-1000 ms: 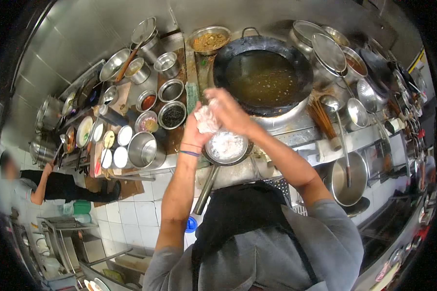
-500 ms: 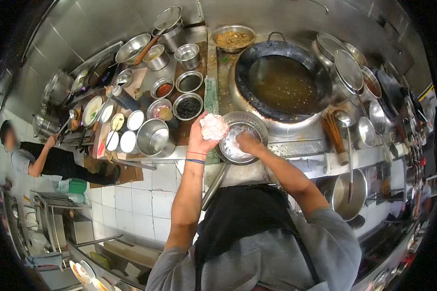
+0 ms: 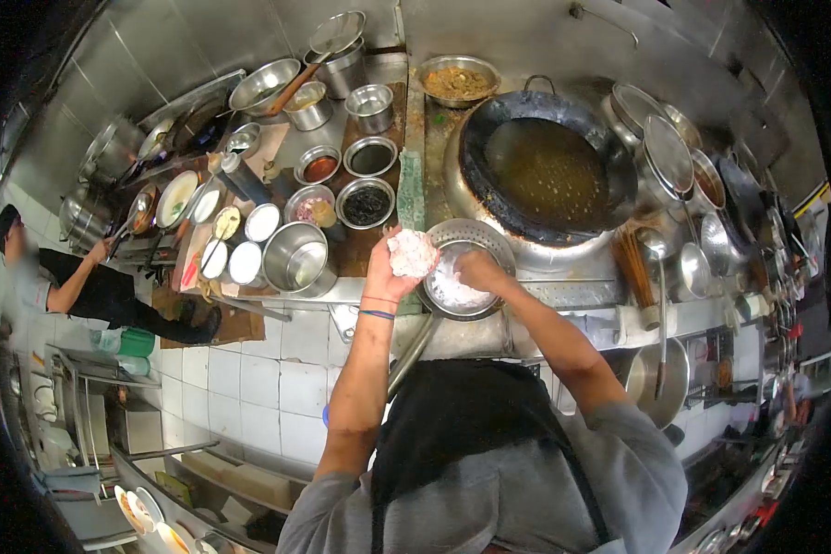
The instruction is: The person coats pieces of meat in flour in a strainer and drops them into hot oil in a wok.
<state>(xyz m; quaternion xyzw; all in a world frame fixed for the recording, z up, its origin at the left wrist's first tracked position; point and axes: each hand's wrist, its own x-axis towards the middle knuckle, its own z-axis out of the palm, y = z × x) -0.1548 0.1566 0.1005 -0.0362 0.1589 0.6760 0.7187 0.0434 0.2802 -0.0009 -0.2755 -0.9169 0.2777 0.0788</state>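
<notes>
A pinkish-white lump of raw, powder-coated food [image 3: 412, 253] rests in my left hand [image 3: 384, 277], whose fingers curve around its side and underneath. Just to the right, my right hand [image 3: 483, 273] reaches into a metal pan [image 3: 445, 303] with white powder [image 3: 452, 285] on its bottom. Its fingers are curled and point down, and their tips are hidden. Behind the pan's far rim sits a perforated metal strainer [image 3: 489, 238]. A long metal handle [image 3: 410, 360] runs from the pan toward my apron.
A large black wok [image 3: 471, 171] of bubbling oil stands behind right. Metal pots [image 3: 295, 270] and sauce bowls [image 3: 345, 220] crowd the left counter. A bamboo brush [image 3: 633, 277] and ladle [image 3: 661, 323] lie right. Another person [image 3: 74, 286] works at far left.
The view has shifted slightly, so the counter sits a little differently in frame. My left hand still holds the lump, and my right hand stays in the pan.
</notes>
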